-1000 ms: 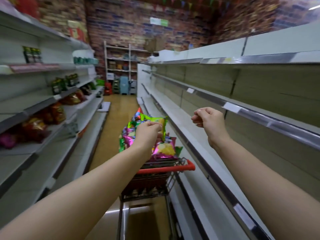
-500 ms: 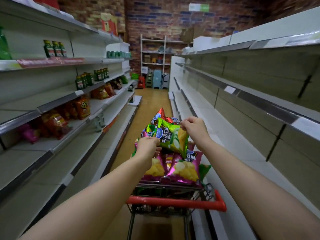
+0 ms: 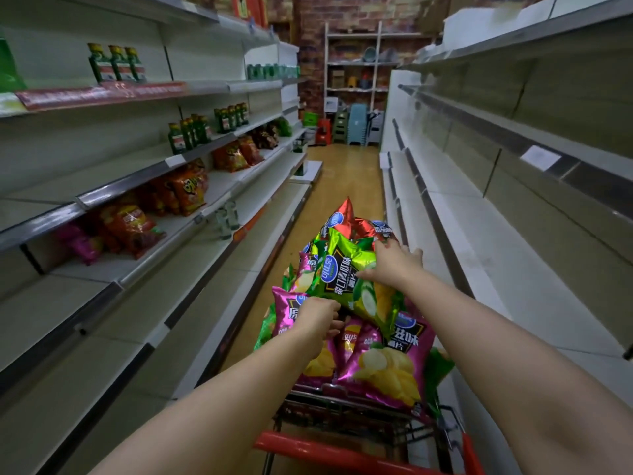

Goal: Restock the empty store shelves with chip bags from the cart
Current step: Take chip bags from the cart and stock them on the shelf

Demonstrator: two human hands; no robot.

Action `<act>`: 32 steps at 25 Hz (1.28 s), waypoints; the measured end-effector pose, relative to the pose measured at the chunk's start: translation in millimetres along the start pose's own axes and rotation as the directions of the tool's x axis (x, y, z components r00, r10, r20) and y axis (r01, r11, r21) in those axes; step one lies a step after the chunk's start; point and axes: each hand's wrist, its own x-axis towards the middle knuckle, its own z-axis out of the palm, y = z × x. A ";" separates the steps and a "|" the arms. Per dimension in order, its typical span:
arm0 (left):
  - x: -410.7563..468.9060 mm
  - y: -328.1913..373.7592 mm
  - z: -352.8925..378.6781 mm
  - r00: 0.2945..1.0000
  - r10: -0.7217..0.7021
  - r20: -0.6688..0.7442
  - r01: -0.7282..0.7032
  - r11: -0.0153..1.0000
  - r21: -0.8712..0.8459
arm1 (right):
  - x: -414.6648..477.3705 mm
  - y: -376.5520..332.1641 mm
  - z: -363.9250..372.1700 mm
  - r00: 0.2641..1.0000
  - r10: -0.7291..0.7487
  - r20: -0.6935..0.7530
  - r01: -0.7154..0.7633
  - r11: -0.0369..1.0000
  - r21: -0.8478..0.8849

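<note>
Red-handled cart heaped with chip bags; left grip curled at lower edge of topmost green chip bag, right grip spread-fingered on its upper right; snack-stocked shelves at left.

A shop aisle: tiered shelves with price tags, stocked snack bags, a trolley.
</note>
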 end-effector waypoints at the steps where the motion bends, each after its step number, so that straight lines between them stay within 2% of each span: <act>1: 3.6 -1.8 0.8 1.000 -0.006 -0.004 0.006 1.000 0.007 | 2.8 0.8 2.3 1.000 -0.005 0.020 0.006 0.999 -0.051; 3: 8.4 -4.1 1.9 1.000 -0.014 -0.014 0.015 1.000 0.016 | 3.8 2.3 5.4 0.999 -0.014 0.038 0.018 0.994 -0.110; 6: 11.4 -6.9 4.8 0.999 -0.024 -0.021 0.025 0.999 0.034 | 1.7 5.1 8.4 0.999 -0.014 0.031 0.014 1.000 -0.026; 11: 1.3 -8.1 10.2 1.000 -0.021 0.006 0.021 1.000 0.010 | -19.8 5.8 -0.4 0.989 -0.041 -0.141 0.052 0.996 0.070; 13: -5.3 -7.0 10.3 0.999 0.007 0.037 -0.007 1.000 -0.005 | -33.3 7.9 -11.3 0.979 -0.008 -0.205 0.033 0.992 0.120; 15: -12.8 -5.3 9.2 0.995 0.046 0.086 -0.045 0.999 -0.011 | -49.3 11.3 -25.5 0.970 0.064 -0.236 -0.003 0.968 0.252; 17: -23.8 -1.5 7.9 0.987 0.099 0.124 -0.098 0.995 -0.017 | -67.8 14.5 -38.8 0.957 0.150 -0.247 -0.032 0.904 0.427; 19: -34.5 4.4 6.4 0.977 0.159 0.141 -0.149 0.986 -0.080 | -85.7 14.6 -47.4 0.947 0.209 -0.245 -0.018 0.794 0.608; 23: -57.7 16.3 -5.9 0.943 0.274 0.191 -0.216 0.936 -0.277 | -129.0 8.8 -62.0 0.949 0.247 -0.196 0.056 0.481 0.875; 25: -76.9 18.7 -15.6 0.916 0.330 0.229 -0.246 0.911 -0.330 | -156.6 3.4 -70.3 0.955 0.228 -0.190 0.100 0.357 0.929; 29: -119.7 13.4 -39.4 0.846 0.457 0.275 -0.327 0.852 -0.408 | -215.0 -11.6 -83.9 0.967 0.184 -0.177 0.110 0.325 0.939; 32: -150.1 -1.3 -61.5 0.809 0.502 0.305 -0.345 0.826 -0.446 | -263.6 -23.3 -89.7 0.952 0.260 -0.159 0.069 0.323 0.944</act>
